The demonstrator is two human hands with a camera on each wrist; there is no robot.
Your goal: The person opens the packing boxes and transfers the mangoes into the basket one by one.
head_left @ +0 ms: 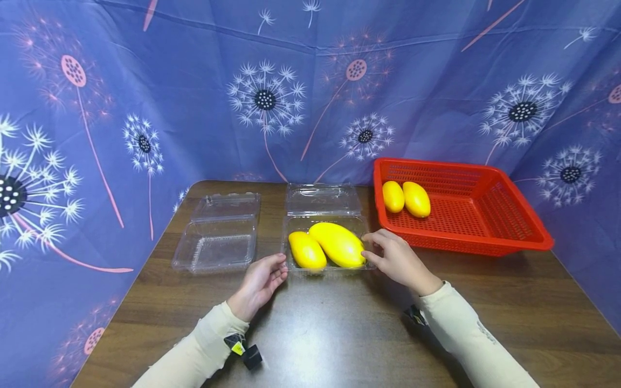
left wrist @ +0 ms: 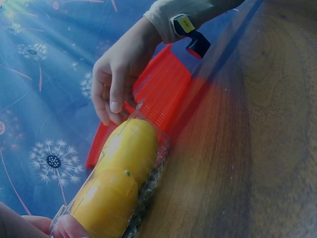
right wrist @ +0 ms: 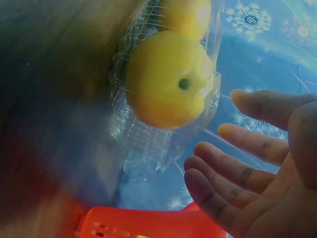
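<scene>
A clear plastic clamshell container [head_left: 322, 200] stands with its lid raised at the middle of the table. Two yellow mangoes lie in it, a smaller mango [head_left: 308, 250] on the left and a larger mango [head_left: 337, 245] on the right. My left hand [head_left: 259, 283] pinches the container's left front corner; in the left wrist view that corner shows between thumb and finger. At the right side, my right hand [head_left: 395, 258] hovers by the rim and the larger mango. Its fingers [right wrist: 237, 168] are spread and relaxed in the right wrist view, holding nothing.
Left of it sits a second clear clamshell container [head_left: 220, 242], open, with nothing inside. A red plastic basket [head_left: 466, 242] stands at the back right, with two mangoes [head_left: 416, 199] at its left end. A blue dandelion-print cloth [head_left: 194, 81] hangs behind the wooden table [head_left: 310, 334].
</scene>
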